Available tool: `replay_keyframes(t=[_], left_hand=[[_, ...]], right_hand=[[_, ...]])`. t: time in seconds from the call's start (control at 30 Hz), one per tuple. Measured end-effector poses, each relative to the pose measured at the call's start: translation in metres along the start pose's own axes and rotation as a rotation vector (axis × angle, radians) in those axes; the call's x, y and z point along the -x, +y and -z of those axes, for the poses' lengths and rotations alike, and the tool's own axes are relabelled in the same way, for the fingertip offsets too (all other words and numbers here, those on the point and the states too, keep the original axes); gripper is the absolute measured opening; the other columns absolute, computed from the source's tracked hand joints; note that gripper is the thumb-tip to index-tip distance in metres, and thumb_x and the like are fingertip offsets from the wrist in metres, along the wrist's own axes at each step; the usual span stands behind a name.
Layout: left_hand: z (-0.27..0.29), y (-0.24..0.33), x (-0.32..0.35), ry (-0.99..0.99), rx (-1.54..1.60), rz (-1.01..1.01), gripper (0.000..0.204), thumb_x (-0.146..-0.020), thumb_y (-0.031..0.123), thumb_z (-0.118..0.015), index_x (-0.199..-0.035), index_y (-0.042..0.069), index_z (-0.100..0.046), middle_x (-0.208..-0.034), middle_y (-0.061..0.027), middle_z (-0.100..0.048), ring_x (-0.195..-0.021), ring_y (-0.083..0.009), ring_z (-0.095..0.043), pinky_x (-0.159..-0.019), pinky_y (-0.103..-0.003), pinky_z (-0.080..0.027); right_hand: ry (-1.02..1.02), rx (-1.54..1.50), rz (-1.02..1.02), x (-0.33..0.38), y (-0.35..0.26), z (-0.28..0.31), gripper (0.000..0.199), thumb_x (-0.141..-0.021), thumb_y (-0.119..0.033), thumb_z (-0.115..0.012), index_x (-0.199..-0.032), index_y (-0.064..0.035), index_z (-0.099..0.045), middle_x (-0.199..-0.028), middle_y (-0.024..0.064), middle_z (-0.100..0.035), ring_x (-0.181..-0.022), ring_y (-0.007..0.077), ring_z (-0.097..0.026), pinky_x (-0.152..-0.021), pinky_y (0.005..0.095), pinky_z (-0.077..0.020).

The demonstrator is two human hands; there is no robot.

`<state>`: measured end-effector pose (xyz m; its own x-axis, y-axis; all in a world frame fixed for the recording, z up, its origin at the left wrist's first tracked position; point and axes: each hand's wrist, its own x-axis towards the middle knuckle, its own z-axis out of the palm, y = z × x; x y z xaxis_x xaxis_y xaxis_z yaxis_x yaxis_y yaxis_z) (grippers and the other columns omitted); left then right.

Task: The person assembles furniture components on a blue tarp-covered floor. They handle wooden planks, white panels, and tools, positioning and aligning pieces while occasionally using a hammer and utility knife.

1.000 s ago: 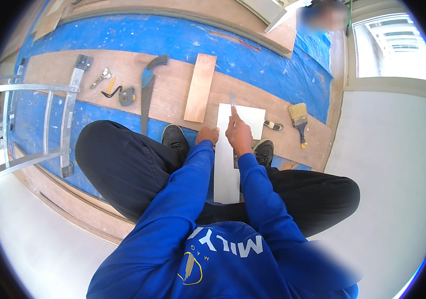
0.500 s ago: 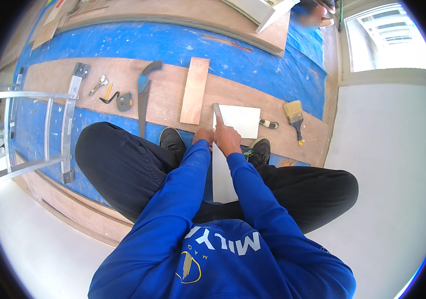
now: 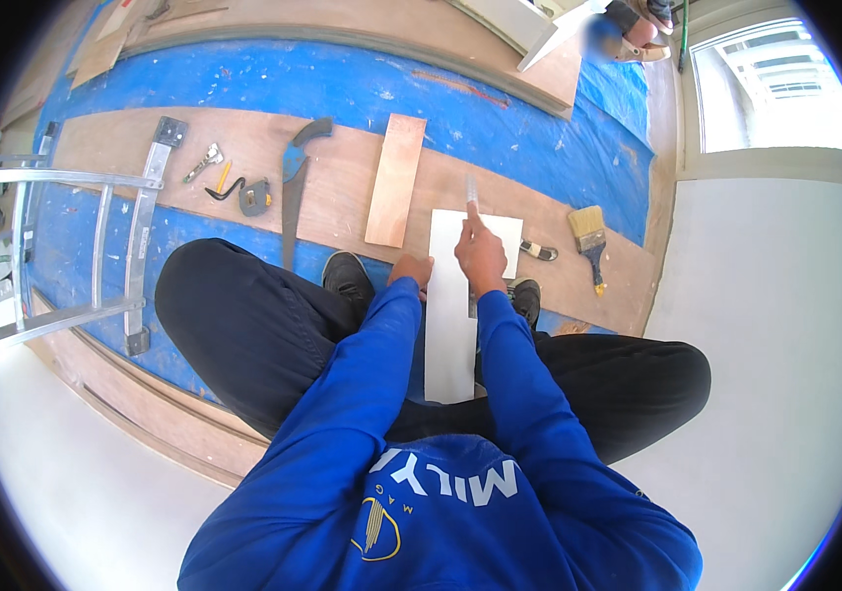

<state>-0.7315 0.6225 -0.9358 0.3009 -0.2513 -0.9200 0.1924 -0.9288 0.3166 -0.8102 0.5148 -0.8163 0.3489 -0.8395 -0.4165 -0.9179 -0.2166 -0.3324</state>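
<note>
A white board (image 3: 450, 345) lies lengthwise between my legs, its far end widening to the right; whether that wide part is a separate piece I cannot tell. My left hand (image 3: 413, 268) is closed at its left edge, fingertips partly hidden. Over the board's far part is my right hand (image 3: 482, 254), closed around a thin grey metal strip (image 3: 471, 189), blurred, like a ruler or blade; it points away from me. Right of the board lies a black-and-white handled utility knife (image 3: 539, 251). A bare wooden plank (image 3: 395, 182) rests to the left.
On the plywood sheet (image 3: 332, 197) lie a handsaw (image 3: 293, 187), tape measure (image 3: 255, 198), yellow pencil (image 3: 225, 175), black hooked tool (image 3: 225, 190) and wide paintbrush (image 3: 588, 244). An aluminium ladder (image 3: 145, 236) is at left, blue sheeting (image 3: 273, 84) beyond. Another person's hand (image 3: 642, 49) shows at top right.
My right hand has moved to the right with the grey strip, away from my left hand, which stays at the board's edge. The whole view has shifted slightly.
</note>
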Motion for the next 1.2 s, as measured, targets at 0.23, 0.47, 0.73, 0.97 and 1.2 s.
replay_keyframes(t=[0.23, 0.47, 0.73, 0.97, 1.2], left_hand=[[0.018, 0.004, -0.026, -0.015, -0.167, -0.103, 0.042, -0.095, 0.037, -0.068, -0.104, -0.004, -0.072, -0.086, -0.0203, -0.075, -0.066, -0.0309, -0.075, -0.054, -0.041, -0.057], [0.058, 0.066, 0.037, -0.091, -0.276, -0.426, 0.024, -0.087, 0.023, -0.075, -0.095, 0.001, -0.076, -0.079, -0.0167, -0.074, -0.067, -0.0277, -0.073, -0.061, -0.042, -0.057], [0.285, 0.206, 0.181, 0.692, -0.137, -1.068, 0.018, -0.097, 0.015, -0.062, -0.107, 0.004, -0.073, -0.090, -0.0191, -0.073, -0.080, -0.0344, -0.070, -0.070, -0.041, -0.054], [0.338, 0.228, 0.315, 0.446, -0.036, -1.326, 0.022, -0.103, 0.021, -0.063, -0.107, 0.001, -0.069, -0.084, -0.0014, -0.067, -0.077, -0.0083, -0.058, -0.067, -0.029, -0.049], [0.304, 0.209, 0.313, 0.339, -0.121, -1.363, 0.023, -0.103, 0.021, -0.065, -0.097, -0.001, -0.062, -0.077, -0.0027, -0.056, -0.073, -0.0112, -0.045, -0.067, -0.031, -0.043]], right_hand=[[0.185, -0.325, -0.078, -0.016, 0.013, 0.018, 0.047, -0.105, -0.032, -0.049, -0.150, -0.0199, -0.054, -0.091, 0.0220, -0.074, -0.075, 0.0364, -0.073, -0.061, 0.0448, -0.0581], [0.317, -0.511, -0.331, -0.027, 0.060, 0.023, 0.056, -0.098, -0.034, -0.058, -0.143, -0.0019, -0.049, -0.108, 0.0304, -0.071, -0.102, 0.0513, -0.067, -0.089, 0.0547, -0.0523], [0.263, -0.293, -0.150, -0.048, 0.066, -0.035, 0.057, -0.094, -0.021, -0.062, -0.146, -0.0047, -0.046, -0.121, 0.0278, -0.065, -0.111, 0.0476, -0.064, -0.093, 0.0554, -0.0525], [0.151, -0.256, -0.008, -0.044, 0.054, -0.064, 0.064, -0.085, -0.013, -0.070, -0.145, -0.0056, -0.049, -0.121, 0.0286, -0.055, -0.110, 0.0466, -0.061, -0.093, 0.0515, -0.0516], [0.793, -0.829, 0.066, -0.079, 0.068, 0.025, 0.031, -0.094, -0.028, -0.071, -0.103, 0.0018, -0.067, -0.077, 0.0127, -0.065, -0.073, 0.0250, -0.064, -0.070, 0.0389, -0.0516]])
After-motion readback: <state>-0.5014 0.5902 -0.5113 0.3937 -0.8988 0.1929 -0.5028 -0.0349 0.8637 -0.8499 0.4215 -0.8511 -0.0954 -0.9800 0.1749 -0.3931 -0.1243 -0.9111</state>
